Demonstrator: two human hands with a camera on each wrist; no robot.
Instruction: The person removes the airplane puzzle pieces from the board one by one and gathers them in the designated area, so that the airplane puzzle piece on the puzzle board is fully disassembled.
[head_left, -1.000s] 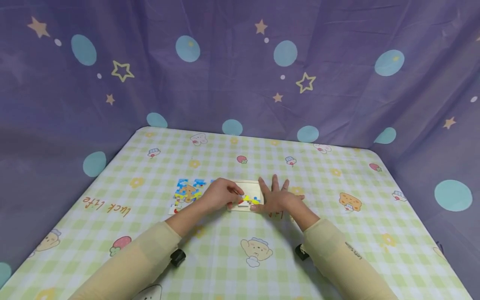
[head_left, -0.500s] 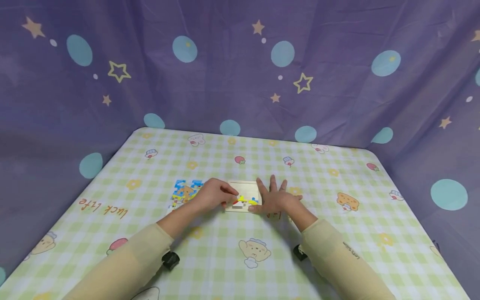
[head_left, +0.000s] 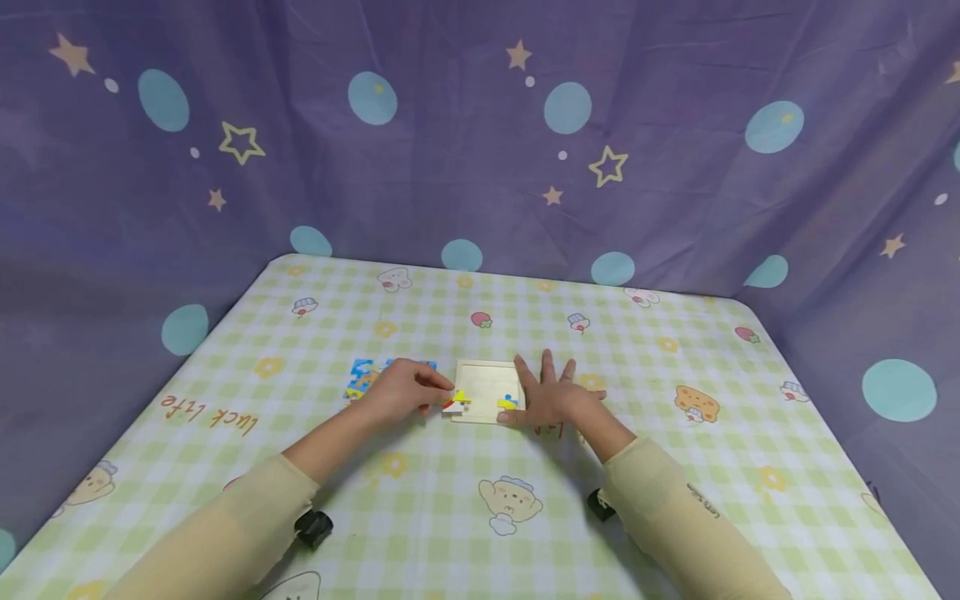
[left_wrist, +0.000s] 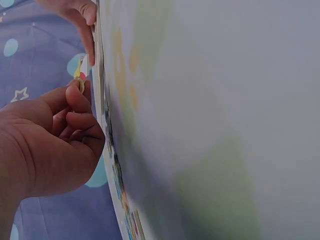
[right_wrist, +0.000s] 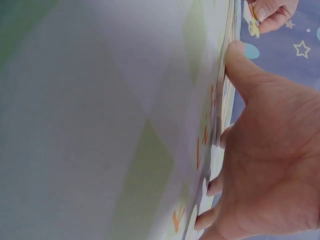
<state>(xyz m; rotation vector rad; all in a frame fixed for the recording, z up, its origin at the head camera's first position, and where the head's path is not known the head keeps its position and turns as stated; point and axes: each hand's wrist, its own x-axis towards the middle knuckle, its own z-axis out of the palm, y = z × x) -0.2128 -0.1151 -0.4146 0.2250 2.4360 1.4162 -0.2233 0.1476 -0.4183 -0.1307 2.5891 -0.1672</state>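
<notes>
My left hand (head_left: 402,388) pinches a jigsaw piece (head_left: 457,402) between thumb and fingertips, at the left border of a shallow wooden puzzle tray (head_left: 483,377). The left wrist view shows the piece (left_wrist: 83,70), yellow, white and red, raised above the surface. Fingers spread wide, my right hand (head_left: 553,400) rests over the tray's right side, its thumb (right_wrist: 243,62) on the tray edge. A blue and yellow puzzle piece (head_left: 508,402) lies in the tray's lower right, near that thumb. Bare wood shows across most of the tray.
More blue, yellow and brown puzzle pieces (head_left: 363,372) lie left of the tray, partly hidden by my left hand. A green-checked tablecloth (head_left: 420,517) covers the table. Behind it hangs a purple curtain (head_left: 465,167).
The left hand has moved left with its pinched piece, from over the tray's middle to its left border. The right hand has stayed on the tray's right side.
</notes>
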